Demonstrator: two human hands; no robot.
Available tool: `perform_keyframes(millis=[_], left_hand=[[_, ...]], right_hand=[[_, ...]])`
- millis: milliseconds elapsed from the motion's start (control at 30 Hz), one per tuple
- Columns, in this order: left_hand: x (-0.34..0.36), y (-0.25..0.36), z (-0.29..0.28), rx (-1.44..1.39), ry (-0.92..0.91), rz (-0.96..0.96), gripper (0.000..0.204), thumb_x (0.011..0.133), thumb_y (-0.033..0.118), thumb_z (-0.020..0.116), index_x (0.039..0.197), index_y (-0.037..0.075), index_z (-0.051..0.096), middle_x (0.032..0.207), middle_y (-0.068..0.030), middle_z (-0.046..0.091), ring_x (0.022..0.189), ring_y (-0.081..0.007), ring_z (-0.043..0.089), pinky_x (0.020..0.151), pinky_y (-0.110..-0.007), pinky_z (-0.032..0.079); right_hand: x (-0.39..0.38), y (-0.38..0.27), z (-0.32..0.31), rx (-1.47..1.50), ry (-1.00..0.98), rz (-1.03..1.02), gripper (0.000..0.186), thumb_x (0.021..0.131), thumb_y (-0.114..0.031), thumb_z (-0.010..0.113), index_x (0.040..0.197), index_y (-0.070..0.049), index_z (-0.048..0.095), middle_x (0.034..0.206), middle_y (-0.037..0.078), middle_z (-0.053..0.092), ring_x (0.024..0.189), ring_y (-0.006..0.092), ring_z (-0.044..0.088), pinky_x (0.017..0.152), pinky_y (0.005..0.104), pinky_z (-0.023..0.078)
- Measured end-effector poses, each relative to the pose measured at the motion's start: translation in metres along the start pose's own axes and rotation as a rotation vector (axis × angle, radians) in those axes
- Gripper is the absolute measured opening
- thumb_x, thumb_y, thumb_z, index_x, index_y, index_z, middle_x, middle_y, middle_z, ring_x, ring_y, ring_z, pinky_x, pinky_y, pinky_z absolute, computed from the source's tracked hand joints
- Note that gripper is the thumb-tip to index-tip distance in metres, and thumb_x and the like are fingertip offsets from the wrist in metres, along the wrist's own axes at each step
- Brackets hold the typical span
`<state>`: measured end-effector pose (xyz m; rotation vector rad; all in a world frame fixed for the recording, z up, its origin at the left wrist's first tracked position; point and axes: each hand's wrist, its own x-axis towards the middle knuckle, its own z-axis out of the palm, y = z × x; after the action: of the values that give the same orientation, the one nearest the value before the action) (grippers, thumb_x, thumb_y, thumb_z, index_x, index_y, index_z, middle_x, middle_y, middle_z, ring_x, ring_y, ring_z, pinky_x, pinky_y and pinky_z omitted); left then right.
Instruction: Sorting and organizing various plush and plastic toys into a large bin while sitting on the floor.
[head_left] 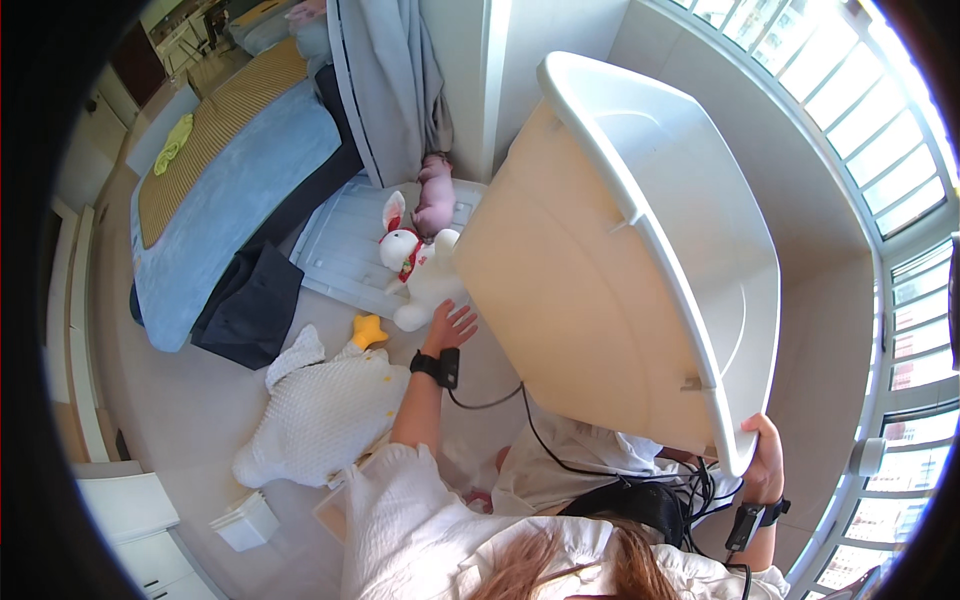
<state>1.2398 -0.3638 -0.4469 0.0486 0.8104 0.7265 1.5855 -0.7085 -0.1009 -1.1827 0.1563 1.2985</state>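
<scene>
A big cream-coloured plastic storage bin (590, 270) stands tilted on its side in front of me, its pale rim turned to the right. My right hand (765, 460) is closed around the rim at the bin's near right corner. My left hand (450, 330) is empty, fingers spread, just left of the bin and close to a white plush rabbit (430, 285) with a red scarf. Beyond the rabbit lies a pink plush pig (435, 197). Both toys rest on or against a translucent plastic lid (340, 250) on the floor.
A white knitted plush (320, 420) with a yellow star (369, 331) lies at left on the floor. Behind it are a black fabric bag (250, 305) and a blue-covered bed (240, 180). A grey curtain (390, 90) hangs at the back; barred windows (830, 80) line the right. Black cables (570, 465) cross my lap.
</scene>
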Motion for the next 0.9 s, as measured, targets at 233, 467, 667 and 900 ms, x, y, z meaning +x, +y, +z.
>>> perform_keyframes(millis=[233, 467, 667, 900], left_hand=[[0.064, 0.028, 0.059, 0.829, 0.106, 0.467, 0.054, 0.072, 0.013, 0.064, 0.121, 0.022, 0.043, 0.131, -0.0127, 0.034, 0.121, -0.0350, 0.037, 0.090, -0.057, 0.037], [0.134, 0.068, 0.072, 2.872, 0.395, 0.765, 0.036, 0.090, 0.019, 0.038, 0.122, 0.032, 0.048, 0.141, -0.0035, 0.029, 0.131, -0.0299, 0.025, 0.093, -0.063, 0.031], [0.142, 0.075, 0.048, 2.774, 0.646, 0.250, 0.042, 0.091, 0.019, 0.039, 0.130, 0.035, 0.038, 0.127, -0.0089, 0.044, 0.120, -0.0239, 0.039, 0.089, -0.047, 0.043], [0.054, 0.094, -0.040, 2.318, 0.829, 0.456, 0.045, 0.071, 0.027, 0.065, 0.107, 0.004, 0.049, 0.095, -0.0170, 0.063, 0.083, -0.0349, 0.063, 0.073, -0.042, 0.051]], right_hand=[[0.003, 0.011, -0.015, -0.045, 0.186, -0.010, 0.051, 0.068, -0.007, 0.048, 0.115, 0.010, 0.041, 0.100, 0.021, 0.058, 0.087, 0.0323, 0.061, 0.078, 0.0428, 0.053], [0.001, 0.011, -0.002, 0.029, 0.245, -0.092, 0.049, 0.067, -0.006, 0.048, 0.112, 0.011, 0.043, 0.099, 0.021, 0.058, 0.084, 0.0315, 0.062, 0.074, 0.0410, 0.054], [0.003, 0.014, 0.004, 0.108, 0.211, -0.067, 0.054, 0.069, -0.004, 0.046, 0.120, 0.011, 0.034, 0.106, 0.022, 0.054, 0.094, 0.0339, 0.060, 0.078, 0.0412, 0.054], [0.006, 0.014, -0.001, 0.144, 0.108, -0.061, 0.052, 0.070, -0.005, 0.046, 0.118, 0.012, 0.034, 0.105, 0.023, 0.054, 0.089, 0.0342, 0.061, 0.076, 0.0409, 0.055]])
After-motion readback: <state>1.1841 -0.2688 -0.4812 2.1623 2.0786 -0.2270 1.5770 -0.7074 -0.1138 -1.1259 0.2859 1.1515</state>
